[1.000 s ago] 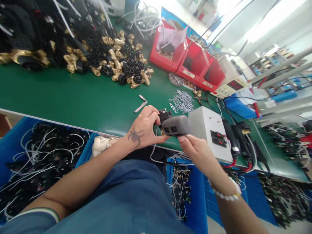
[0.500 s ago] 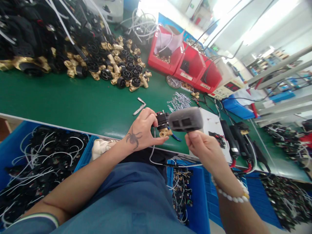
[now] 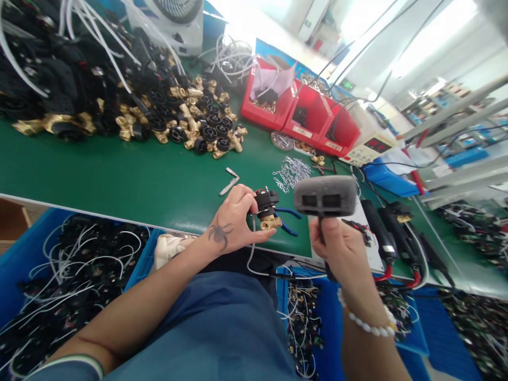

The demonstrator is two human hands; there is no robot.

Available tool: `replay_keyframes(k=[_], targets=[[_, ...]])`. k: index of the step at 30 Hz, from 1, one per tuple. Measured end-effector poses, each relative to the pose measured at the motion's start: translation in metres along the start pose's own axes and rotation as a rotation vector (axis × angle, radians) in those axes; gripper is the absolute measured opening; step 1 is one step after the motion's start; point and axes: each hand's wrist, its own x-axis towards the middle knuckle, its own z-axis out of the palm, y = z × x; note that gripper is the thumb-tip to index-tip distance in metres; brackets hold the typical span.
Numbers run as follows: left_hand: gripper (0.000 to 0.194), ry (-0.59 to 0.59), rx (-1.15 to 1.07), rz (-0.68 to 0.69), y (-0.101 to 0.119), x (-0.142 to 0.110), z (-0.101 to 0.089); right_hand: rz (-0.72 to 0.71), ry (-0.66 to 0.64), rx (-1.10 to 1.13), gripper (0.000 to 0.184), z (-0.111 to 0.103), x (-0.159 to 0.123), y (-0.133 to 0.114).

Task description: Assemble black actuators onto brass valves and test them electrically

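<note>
My left hand is closed on a brass valve with a black round body, thumb at the brass end and fingers at the black part. A thin grey-white cable hangs from the valve. Just right of it lie blue-handled pliers, their jaws hidden. My right hand grips the dark handle of a grey pistol-grip tool, held upright above the bench and apart from the valve; its exact kind is unclear. Behind the hands are a pile of small metal clips and a folded metal piece.
Many brass-and-black valves are heaped at the back left. Red bins and a power unit with a red display stand behind. Black tools lie on the right. Blue crates of wired parts sit below the bench edge.
My right hand has moved the grey pistol-grip tool right, away from the valve, uncovering more of the pliers. My left hand keeps its hold. The view has shifted slightly.
</note>
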Motion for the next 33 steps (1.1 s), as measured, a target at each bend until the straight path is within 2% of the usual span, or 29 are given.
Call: replay_keyframes(k=[4, 6, 9, 11, 13, 17, 19, 20, 22, 24, 25, 27, 30, 33], targets=[[0.04, 0.009, -0.015, -0.022, 0.002, -0.006, -0.003, 0.019, -0.189, -0.042, 0.064, 0.017, -0.001, 0.001], [0.038, 0.052, -0.024, -0.107, 0.006, -0.013, -0.008, 0.049, -0.146, 0.084, 0.062, 0.022, 0.003, 0.001], [0.037, 0.163, -0.034, -0.246, 0.015, -0.024, -0.022, 0.119, 0.004, 0.276, 0.051, 0.031, 0.017, 0.0], [0.04, 0.204, -0.054, -0.279, 0.023, -0.03, -0.033, 0.145, 0.01, 0.328, 0.04, 0.043, 0.032, -0.001], [0.044, 0.203, -0.073, -0.255, 0.033, -0.032, -0.045, 0.132, -0.054, 0.418, 0.039, 0.061, 0.049, -0.005], [0.051, 0.192, -0.081, -0.152, 0.053, -0.027, -0.062, 0.076, -0.176, 0.746, 0.059, 0.104, 0.081, -0.017], [0.051, 0.193, -0.069, -0.114, 0.061, -0.023, -0.068, 0.051, -0.241, 0.758, 0.058, 0.117, 0.092, -0.018], [0.051, 0.192, -0.059, -0.098, 0.064, -0.022, -0.069, 0.032, -0.264, 0.724, 0.051, 0.121, 0.095, -0.017], [0.051, 0.18, -0.041, -0.071, 0.068, -0.02, -0.07, -0.039, -0.251, 0.628, 0.03, 0.12, 0.094, -0.012], [0.052, 0.155, -0.026, -0.052, 0.07, -0.019, -0.069, -0.117, -0.166, 0.549, 0.018, 0.11, 0.085, -0.006], [0.053, 0.137, -0.017, -0.043, 0.071, -0.019, -0.068, -0.124, -0.124, 0.544, 0.021, 0.104, 0.077, -0.003], [0.054, 0.104, 0.015, -0.016, 0.071, -0.017, -0.065, -0.03, -0.113, 0.64, 0.04, 0.087, 0.056, -0.001], [0.054, 0.074, 0.089, 0.046, 0.072, -0.013, -0.061, 0.144, -0.235, 0.844, 0.063, 0.063, 0.021, -0.005], [0.05, 0.042, 0.161, 0.114, 0.074, -0.006, -0.058, 0.136, -0.298, 0.897, 0.075, 0.047, -0.007, -0.012]])
